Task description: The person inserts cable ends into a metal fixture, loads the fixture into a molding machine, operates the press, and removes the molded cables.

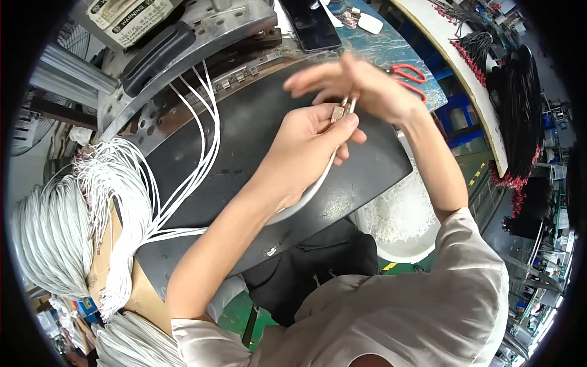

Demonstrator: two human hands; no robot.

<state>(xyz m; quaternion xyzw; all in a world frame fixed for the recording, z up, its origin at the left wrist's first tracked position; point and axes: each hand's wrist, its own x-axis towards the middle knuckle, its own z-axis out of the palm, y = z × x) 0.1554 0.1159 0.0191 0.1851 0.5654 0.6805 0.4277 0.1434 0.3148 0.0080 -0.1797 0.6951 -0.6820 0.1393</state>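
My left hand [315,137] is closed around a white cable [319,178], thumb pressed against it near its end. Small metal connectors [338,112] stick up between the thumb and fingers. The cable's lower part runs down behind my left forearm. My right hand [367,88] is just beyond these ends, its fingers stretched out to the left and slightly blurred. The cable tips reach up to the right palm; whether they touch it I cannot tell. Both hands are above a dark work mat [244,131].
A metal machine with a black handle [160,58] stands at the far left; several white cables [205,140] trail from it. Coiled cable bundles [52,235] lie left. A phone [312,27] and red-handled scissors [411,74] lie beyond my hands. A white tub [400,248] holds white scraps.
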